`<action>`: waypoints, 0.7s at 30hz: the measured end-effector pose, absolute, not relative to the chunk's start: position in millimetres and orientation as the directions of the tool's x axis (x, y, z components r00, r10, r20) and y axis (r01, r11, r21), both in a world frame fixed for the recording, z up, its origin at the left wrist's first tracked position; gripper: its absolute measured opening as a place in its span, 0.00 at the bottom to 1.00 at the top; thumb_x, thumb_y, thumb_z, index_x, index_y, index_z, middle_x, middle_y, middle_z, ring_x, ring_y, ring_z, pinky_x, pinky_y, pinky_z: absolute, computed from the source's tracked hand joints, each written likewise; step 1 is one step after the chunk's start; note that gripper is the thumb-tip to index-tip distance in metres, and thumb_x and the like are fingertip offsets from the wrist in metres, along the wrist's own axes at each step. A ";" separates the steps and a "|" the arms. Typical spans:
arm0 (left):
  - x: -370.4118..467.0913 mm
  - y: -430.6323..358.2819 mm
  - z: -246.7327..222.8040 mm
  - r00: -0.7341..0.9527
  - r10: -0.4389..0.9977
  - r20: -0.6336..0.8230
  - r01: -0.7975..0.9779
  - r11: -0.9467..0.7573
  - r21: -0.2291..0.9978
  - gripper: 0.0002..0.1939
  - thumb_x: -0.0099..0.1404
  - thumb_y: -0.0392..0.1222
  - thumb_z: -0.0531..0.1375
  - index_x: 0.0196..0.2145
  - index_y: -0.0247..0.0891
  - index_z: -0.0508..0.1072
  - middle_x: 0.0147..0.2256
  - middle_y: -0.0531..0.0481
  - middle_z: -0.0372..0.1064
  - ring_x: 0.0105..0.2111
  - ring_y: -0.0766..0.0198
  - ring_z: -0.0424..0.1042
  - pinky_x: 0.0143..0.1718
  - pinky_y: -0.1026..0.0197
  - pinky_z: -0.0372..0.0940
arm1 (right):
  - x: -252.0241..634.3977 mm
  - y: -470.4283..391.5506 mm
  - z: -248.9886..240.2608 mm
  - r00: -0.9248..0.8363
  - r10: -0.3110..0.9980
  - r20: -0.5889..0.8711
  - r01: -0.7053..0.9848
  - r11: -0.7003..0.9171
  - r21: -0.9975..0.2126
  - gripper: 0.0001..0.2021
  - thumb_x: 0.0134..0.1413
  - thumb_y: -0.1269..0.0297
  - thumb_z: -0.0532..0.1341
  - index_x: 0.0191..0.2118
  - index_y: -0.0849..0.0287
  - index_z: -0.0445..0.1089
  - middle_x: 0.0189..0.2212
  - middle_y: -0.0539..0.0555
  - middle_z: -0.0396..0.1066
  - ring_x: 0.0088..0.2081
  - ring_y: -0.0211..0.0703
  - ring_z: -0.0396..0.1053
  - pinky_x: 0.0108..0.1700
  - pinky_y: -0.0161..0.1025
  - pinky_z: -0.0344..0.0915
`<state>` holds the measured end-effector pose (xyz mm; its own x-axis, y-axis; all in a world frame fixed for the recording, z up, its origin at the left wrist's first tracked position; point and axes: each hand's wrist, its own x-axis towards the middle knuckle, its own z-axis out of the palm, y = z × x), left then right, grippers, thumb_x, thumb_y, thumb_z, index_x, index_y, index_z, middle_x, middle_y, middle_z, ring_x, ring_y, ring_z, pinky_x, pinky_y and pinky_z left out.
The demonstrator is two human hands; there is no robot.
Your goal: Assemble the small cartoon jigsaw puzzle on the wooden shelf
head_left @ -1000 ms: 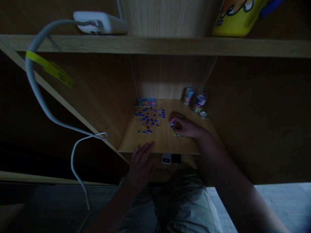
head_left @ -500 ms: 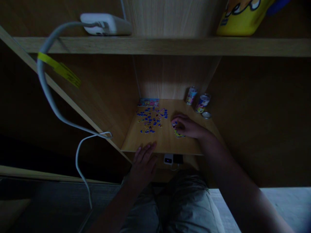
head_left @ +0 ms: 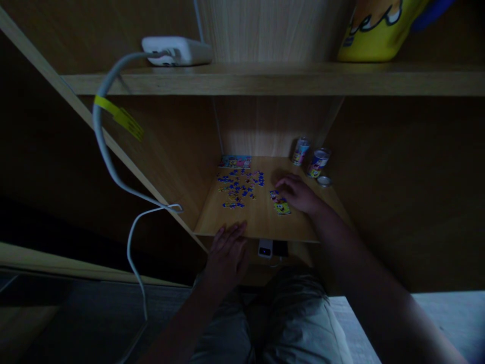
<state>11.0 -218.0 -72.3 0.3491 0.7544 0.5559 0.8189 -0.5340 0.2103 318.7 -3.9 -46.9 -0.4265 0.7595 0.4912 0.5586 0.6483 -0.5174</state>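
Note:
My right hand [head_left: 297, 192] hovers over the shelf board with its fingers loosely bent and apart, and I see nothing in them. Just left of it lies a joined section of jigsaw puzzle [head_left: 280, 204] with a yellow cartoon character. Loose jigsaw pieces [head_left: 237, 189], many of them blue, are spread over the left half of the board. Behind those lies a small colourful picture card [head_left: 235, 162]. My left hand [head_left: 227, 253] is open, its outstretched fingertips at the front edge of the shelf board [head_left: 261, 222].
Two printed cans [head_left: 301, 151] stand at the back right, with a round metal lid [head_left: 324, 181] by them. On the upper shelf [head_left: 265, 80] are a white adapter [head_left: 178, 51] with a hanging cable [head_left: 104, 146] and a yellow mug [head_left: 373, 38]. A white device [head_left: 265, 248] sits below.
My right hand has moved slightly up and right, off the joined puzzle section, uncovering more of it. My left hand stays at the front edge. The camera view has shifted a little.

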 end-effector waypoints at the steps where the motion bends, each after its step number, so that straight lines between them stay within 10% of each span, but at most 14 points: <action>1: 11.3 -218.4 -72.4 0.348 0.753 0.559 0.818 -0.535 0.211 0.10 0.77 0.35 0.59 0.53 0.42 0.76 0.70 0.40 0.72 0.72 0.52 0.70 0.77 0.37 0.60 | 318.4 -3.5 -46.8 -0.422 0.757 0.499 0.552 0.651 -0.520 0.05 0.71 0.62 0.63 0.44 0.51 0.78 0.44 0.57 0.79 0.52 0.57 0.75 0.61 0.60 0.71; 9: 1.2 -213.4 -63.7 0.395 0.748 0.534 0.794 -0.570 0.212 0.21 0.79 0.36 0.58 0.66 0.43 0.72 0.69 0.41 0.74 0.69 0.51 0.73 0.73 0.38 0.66 | 318.1 -0.9 -50.9 -0.383 0.763 0.521 0.538 0.643 -0.545 0.10 0.75 0.56 0.61 0.42 0.51 0.77 0.43 0.57 0.78 0.49 0.56 0.76 0.59 0.58 0.72; 15: -10.5 -193.1 -41.0 0.276 0.787 0.552 0.854 -0.464 0.235 0.10 0.79 0.37 0.58 0.47 0.43 0.81 0.51 0.44 0.84 0.52 0.49 0.81 0.59 0.42 0.74 | 319.4 3.8 -54.7 -0.366 0.763 0.532 0.538 0.640 -0.549 0.20 0.78 0.45 0.56 0.39 0.52 0.75 0.40 0.58 0.78 0.47 0.56 0.75 0.56 0.56 0.72; 21: -16.7 -150.7 -24.0 0.168 0.840 0.516 0.927 -0.313 0.207 0.13 0.79 0.41 0.58 0.51 0.39 0.82 0.53 0.38 0.81 0.52 0.43 0.77 0.56 0.39 0.73 | 319.0 4.3 -53.8 -0.383 0.750 0.539 0.530 0.656 -0.537 0.25 0.80 0.42 0.52 0.38 0.52 0.75 0.37 0.58 0.76 0.44 0.56 0.75 0.52 0.55 0.72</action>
<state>-16.7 -150.7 -24.0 0.1683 0.8399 0.5160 0.9269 -0.3129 0.2070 319.0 4.3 -53.8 -0.3827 0.7502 0.5392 0.5296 0.6564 -0.5373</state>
